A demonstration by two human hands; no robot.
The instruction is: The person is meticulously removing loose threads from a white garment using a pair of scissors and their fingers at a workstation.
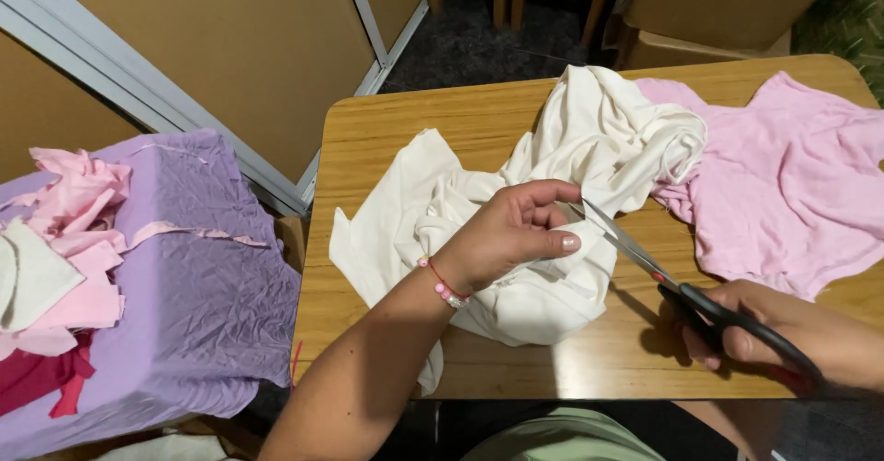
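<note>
Beside the wooden table (387, 129), pink scraps (69, 240) are lying piled on a lilac-covered surface (203, 304) at left. At the table's middle, the left hand (511, 235) is pinching a fold of cream fabric (552, 194), fingers curled tight, apparently holding it taut. Black-handled scissors (681, 291) are reaching in from the front right edge, blades parted, long axis pointing up-left, with the right hand (792, 327) closed through the handles. A pink garment (783, 175) is lying at the far right corner.

cream-white cloth (516, 240), pale pink garment (783, 185), black-handled scissors (700, 309) with silver blades, light wood table (387, 139), lilac sheet (198, 277), pink and probably dark red scraps (64, 240), pink-white bead bracelet (444, 285)
</note>
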